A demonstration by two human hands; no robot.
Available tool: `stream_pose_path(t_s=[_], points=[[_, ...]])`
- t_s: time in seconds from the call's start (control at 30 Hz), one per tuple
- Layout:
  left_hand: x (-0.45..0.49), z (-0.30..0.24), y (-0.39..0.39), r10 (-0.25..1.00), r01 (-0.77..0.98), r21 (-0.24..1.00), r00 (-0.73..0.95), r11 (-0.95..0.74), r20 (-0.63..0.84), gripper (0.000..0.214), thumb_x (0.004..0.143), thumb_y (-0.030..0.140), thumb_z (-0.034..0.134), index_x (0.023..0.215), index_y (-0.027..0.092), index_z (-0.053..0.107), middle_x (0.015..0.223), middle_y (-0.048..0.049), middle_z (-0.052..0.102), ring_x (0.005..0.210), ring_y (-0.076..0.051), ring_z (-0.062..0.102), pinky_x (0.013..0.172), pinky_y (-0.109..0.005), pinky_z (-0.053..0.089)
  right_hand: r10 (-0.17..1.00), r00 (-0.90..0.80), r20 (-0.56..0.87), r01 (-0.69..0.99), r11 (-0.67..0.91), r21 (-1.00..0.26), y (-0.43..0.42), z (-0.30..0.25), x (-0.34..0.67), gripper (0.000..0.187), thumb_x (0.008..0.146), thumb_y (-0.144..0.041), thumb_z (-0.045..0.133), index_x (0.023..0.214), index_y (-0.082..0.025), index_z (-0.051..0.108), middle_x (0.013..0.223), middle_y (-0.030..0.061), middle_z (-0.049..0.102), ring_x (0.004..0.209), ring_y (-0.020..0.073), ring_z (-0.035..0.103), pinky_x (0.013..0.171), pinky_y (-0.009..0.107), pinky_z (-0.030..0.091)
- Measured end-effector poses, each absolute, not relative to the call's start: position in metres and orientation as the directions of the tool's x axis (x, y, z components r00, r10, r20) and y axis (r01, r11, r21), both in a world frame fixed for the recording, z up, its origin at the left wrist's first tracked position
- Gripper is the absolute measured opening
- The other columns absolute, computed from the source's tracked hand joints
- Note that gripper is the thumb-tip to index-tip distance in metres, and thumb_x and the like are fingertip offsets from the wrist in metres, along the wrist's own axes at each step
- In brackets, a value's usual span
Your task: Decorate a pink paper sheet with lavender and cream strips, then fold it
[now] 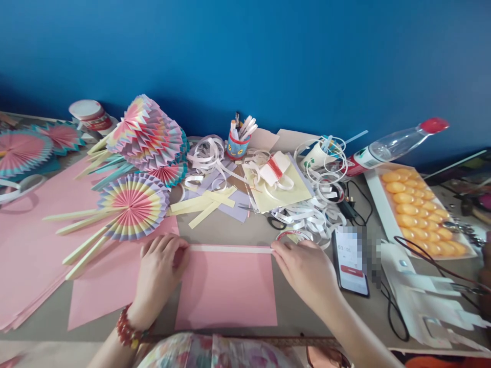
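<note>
A pink sheet of paper (228, 289) lies on the grey table, with a narrow white tape strip (230, 249) along its far edge. My left hand (163, 266) is closed at the strip's left end, fingertips bent down at the sheet's far left corner. At the opposite end, thumb and fingers of my right hand (307, 268) pinch the strip by the far right corner. A finished folded paper fan (132, 207) in pink, yellow and lilac lies beyond my left hand. Another pink sheet (103, 291) is partly under my left forearm.
More pleated fans (153, 133) are stacked at the back left. Curled white strips (307, 220), scissors (276, 223) and a tape roll (294, 236) lie beyond my right hand. A phone (351, 260), a plastic bottle (399, 145) and a tray of yellow items (418, 209) are at right.
</note>
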State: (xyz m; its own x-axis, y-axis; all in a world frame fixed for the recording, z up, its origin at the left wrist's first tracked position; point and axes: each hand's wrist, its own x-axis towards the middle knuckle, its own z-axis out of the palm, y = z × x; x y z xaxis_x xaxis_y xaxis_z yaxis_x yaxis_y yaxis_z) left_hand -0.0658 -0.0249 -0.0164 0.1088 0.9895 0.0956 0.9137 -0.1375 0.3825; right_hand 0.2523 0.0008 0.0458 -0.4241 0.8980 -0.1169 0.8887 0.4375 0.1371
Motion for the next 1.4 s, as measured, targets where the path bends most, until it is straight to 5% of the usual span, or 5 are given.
stream_pose_path(t_s=[0.27,0.7,1.4], points=[[-0.07,-0.021,-0.025,0.988,0.915,0.376,0.12,-0.147,0.094,0.009,0.088,0.027,0.054,0.087,0.023,0.061,0.092,-0.0042,0.068,0.091,-0.026,0.06,0.081,-0.037,0.038,0.902,-0.371,-0.22,0.884,0.416,0.213,0.008,0.055,0.24,0.012,0.084,-0.014,0.06,0.076,-0.024,0.062,0.054,-0.001,0.064,0.049,0.0159,0.053,0.056,0.031,0.019],[-0.069,-0.022,-0.024,0.989,0.91,0.39,0.115,-0.142,0.09,0.009,0.089,0.027,0.053,0.086,0.023,0.06,0.091,-0.0037,0.067,0.09,-0.025,0.059,0.081,-0.038,0.037,0.91,-0.366,-0.196,0.894,0.402,0.197,0.011,0.054,0.243,0.022,0.088,-0.016,0.057,0.067,-0.022,0.061,0.051,0.0001,0.062,0.051,0.0155,0.056,0.056,0.03,0.021],[-0.068,-0.019,-0.024,0.99,0.904,0.404,0.112,-0.139,0.089,0.008,0.089,0.026,0.053,0.085,0.023,0.059,0.09,-0.0033,0.067,0.088,-0.025,0.058,0.08,-0.038,0.037,0.917,-0.342,-0.207,0.882,0.389,0.266,0.015,0.048,0.232,0.021,0.071,-0.002,0.062,0.061,-0.02,0.062,0.047,0.0031,0.059,0.05,0.0212,0.06,0.05,0.032,0.015]])
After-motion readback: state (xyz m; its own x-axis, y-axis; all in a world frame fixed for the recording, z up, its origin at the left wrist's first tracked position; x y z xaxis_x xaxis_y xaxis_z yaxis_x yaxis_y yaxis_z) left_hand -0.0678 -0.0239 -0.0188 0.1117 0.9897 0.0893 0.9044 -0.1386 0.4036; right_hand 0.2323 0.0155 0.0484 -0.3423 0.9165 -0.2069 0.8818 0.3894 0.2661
